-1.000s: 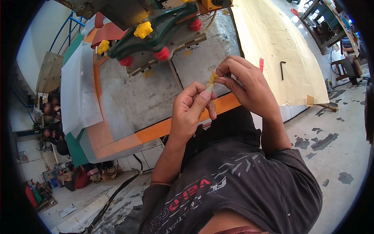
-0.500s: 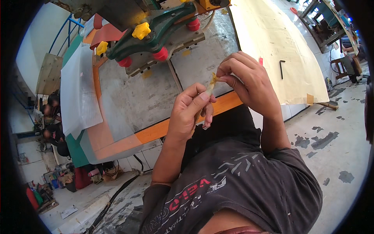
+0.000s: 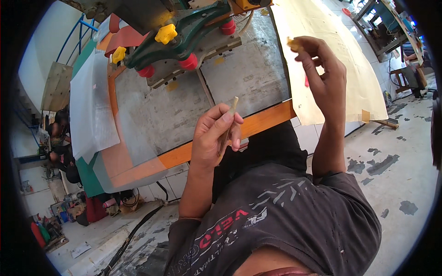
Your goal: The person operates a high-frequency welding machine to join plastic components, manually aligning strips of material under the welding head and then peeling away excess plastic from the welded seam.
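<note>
My left hand (image 3: 212, 131) is closed round a thin, pale brownish stick (image 3: 235, 105), whose tip points up past the thumb. My right hand (image 3: 324, 76) is raised over the cream paper sheet (image 3: 354, 99). Its thumb and index finger pinch a small crumpled yellowish scrap (image 3: 293, 44) that looks like tape, slightly blurred. Apart from each other, the hands hold these pieces with a wide gap between. A small red object (image 3: 306, 82) on the sheet shows beside my right wrist.
Ahead stands a green cast-metal press frame (image 3: 198, 34) with yellow knobs (image 3: 166, 34) and red feet (image 3: 188, 62) over a grey metal plate (image 3: 161, 115). An orange edge strip (image 3: 267, 122) borders the plate. Translucent sheets (image 3: 94, 106) hang at the left.
My right hand has moved up and right, away from the left, with the yellowish scrap now off the stick's tip. It now covers the black hex key. My left hand shifted slightly left.
</note>
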Action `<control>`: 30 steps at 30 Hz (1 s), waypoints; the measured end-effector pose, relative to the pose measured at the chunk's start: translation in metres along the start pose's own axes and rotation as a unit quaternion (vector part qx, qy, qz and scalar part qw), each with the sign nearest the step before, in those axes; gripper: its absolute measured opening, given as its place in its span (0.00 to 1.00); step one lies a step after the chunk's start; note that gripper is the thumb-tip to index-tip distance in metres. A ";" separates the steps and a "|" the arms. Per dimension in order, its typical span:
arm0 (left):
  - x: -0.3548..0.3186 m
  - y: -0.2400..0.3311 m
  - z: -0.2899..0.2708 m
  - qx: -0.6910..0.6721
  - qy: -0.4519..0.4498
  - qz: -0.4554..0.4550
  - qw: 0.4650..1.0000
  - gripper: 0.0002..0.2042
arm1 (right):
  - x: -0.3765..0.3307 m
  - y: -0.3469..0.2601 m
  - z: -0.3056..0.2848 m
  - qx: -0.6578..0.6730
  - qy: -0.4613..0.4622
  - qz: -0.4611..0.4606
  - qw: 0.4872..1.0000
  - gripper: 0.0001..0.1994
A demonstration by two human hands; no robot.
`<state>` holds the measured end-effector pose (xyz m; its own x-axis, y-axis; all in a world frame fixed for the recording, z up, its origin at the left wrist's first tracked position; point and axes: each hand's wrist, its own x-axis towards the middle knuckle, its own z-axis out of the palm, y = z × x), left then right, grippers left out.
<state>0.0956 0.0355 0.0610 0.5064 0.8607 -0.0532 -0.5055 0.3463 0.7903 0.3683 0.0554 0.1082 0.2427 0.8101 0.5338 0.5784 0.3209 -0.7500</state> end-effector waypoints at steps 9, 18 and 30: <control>0.013 0.002 0.008 0.014 0.034 0.039 0.999 0.12 | -0.010 0.037 -0.014 -0.031 0.071 0.031 0.997 0.09; 0.025 0.012 0.023 -0.060 0.080 0.154 0.983 0.11 | -0.018 0.027 0.008 -0.119 -0.071 -0.075 0.988 0.13; 0.027 0.007 0.029 0.004 0.125 0.219 0.968 0.11 | -0.057 -0.033 0.038 0.090 -0.215 -0.057 0.971 0.09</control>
<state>0.1256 0.0510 0.0829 0.0603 0.9879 0.1429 -0.6271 -0.0739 0.7754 0.3058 0.0173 0.0879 -0.1842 0.8819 0.4339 0.4280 0.4693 -0.7723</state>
